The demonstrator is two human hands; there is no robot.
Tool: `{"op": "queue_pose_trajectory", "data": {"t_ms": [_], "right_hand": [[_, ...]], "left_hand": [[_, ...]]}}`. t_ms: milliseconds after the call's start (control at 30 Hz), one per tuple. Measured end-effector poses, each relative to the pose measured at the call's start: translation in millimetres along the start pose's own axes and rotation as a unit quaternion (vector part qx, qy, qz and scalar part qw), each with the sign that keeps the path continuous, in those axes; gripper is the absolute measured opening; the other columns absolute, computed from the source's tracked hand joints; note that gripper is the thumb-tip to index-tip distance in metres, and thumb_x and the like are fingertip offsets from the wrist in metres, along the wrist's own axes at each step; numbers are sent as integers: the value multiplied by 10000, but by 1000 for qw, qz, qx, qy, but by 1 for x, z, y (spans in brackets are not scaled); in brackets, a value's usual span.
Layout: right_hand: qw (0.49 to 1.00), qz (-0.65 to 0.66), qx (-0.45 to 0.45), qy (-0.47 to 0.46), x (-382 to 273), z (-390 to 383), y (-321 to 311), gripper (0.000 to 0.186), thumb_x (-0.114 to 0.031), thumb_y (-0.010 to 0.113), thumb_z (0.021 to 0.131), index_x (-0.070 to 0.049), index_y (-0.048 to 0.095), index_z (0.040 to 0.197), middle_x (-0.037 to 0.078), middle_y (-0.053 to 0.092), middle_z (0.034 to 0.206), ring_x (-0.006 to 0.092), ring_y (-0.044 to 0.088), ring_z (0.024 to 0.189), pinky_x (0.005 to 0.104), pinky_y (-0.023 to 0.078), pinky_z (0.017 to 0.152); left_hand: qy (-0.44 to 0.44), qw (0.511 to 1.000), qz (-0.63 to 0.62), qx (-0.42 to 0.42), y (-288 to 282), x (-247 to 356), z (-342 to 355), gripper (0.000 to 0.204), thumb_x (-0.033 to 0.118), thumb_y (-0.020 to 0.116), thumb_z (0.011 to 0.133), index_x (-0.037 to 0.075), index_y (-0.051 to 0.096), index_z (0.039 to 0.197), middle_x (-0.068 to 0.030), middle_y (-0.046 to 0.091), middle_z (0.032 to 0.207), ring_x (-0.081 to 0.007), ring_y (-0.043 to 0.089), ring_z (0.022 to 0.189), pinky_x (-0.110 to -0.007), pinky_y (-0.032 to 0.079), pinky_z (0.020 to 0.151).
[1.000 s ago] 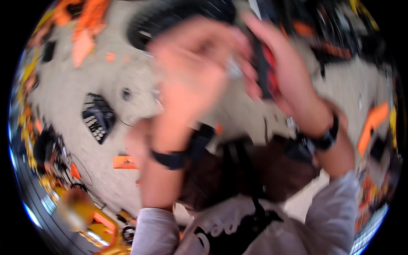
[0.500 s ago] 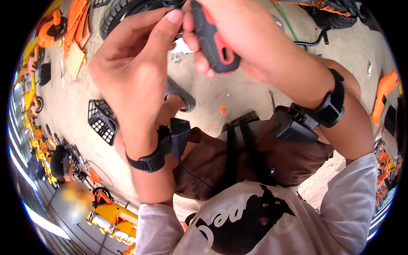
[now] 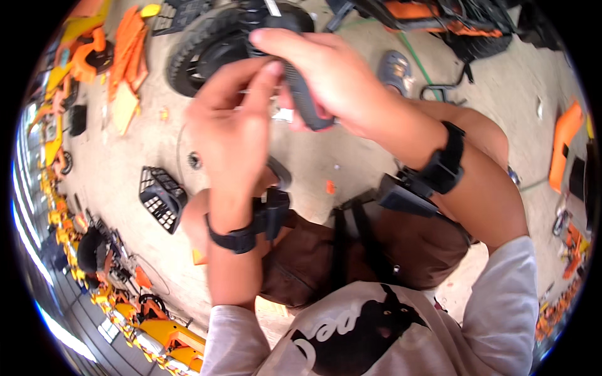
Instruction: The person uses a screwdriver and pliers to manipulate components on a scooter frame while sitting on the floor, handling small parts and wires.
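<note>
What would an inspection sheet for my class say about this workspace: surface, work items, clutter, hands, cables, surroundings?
Surface: pale floor with a small orange scrap.
Work items: black-and-red tool; wheel beyond the hands, partly hidden.
Clutter: black plastic grille and orange panels on the floor, left.
Hands: right hand grips the tool; left hand has fingertips pinched beside it, contents unclear.
Cables: green strand beyond the right hand, possibly a cord.
Surroundings: yellow machines along the left edge, small and distorted.
</note>
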State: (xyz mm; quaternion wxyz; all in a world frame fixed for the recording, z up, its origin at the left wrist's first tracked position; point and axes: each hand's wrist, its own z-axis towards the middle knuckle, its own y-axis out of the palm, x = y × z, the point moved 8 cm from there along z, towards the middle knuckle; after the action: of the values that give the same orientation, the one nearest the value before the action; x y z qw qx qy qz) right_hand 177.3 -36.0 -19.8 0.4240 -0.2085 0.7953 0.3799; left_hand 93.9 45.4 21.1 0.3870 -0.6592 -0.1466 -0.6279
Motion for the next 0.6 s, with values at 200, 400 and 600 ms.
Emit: {"op": "queue_pose_trajectory", "data": {"t_ms": [200, 400, 600], "right_hand": [[998, -26, 11, 62, 0, -6, 2, 436, -464, 589, 888, -58, 568, 732, 53, 551, 560, 160, 543, 400, 258, 401, 355], [999, 16, 23, 40, 5, -7, 19, 394, -399, 553, 929, -53, 551, 742, 56, 559, 586, 154, 528, 401, 249, 370, 377], [998, 12, -21, 51, 33, -36, 34, 373, -338, 533, 955, -32, 535, 741, 50, 562, 569, 121, 536, 409, 253, 368, 368]], "left_hand": [[-11, 999, -10, -40, -12, -13, 0, 123, 85, 683, 846, 13, 724, 936, -69, 714, 819, -86, 625, 706, -234, 495, 660], [-65, 998, 12, 3, -49, -39, -3, 176, 106, 705, 847, -11, 718, 977, -75, 693, 751, -79, 581, 633, -234, 465, 579], [-77, 996, -19, -31, -57, -41, -8, 140, 47, 686, 858, -25, 712, 975, -79, 715, 854, -99, 631, 735, -242, 516, 679]]}}
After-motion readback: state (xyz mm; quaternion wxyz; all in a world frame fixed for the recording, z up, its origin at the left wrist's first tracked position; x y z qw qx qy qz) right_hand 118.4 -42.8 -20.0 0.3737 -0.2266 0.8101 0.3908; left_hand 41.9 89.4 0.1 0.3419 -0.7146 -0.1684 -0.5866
